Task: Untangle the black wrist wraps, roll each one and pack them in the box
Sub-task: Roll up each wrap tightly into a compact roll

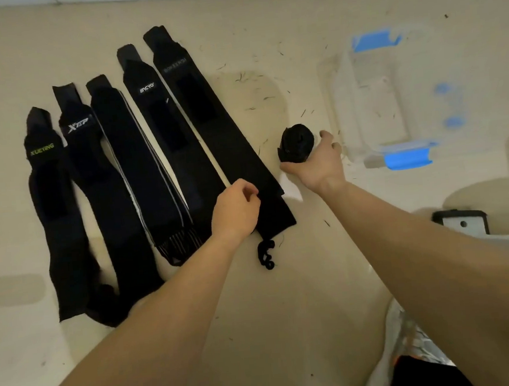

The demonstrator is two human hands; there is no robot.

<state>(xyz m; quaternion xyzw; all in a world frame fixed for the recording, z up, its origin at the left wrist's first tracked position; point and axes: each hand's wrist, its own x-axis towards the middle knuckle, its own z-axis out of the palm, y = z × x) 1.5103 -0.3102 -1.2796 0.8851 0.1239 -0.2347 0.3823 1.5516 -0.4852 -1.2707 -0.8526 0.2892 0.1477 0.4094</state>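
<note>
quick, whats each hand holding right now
left hand: fingers curled over the rightmost flat wrap, cannot tell if it pinches it
right hand: closed, holds the rolled wrap

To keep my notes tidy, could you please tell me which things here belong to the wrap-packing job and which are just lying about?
Job: five flat wrist wraps, rolled wrap in the right hand, clear box.
Lying about: loose threads, black-framed white object.
</note>
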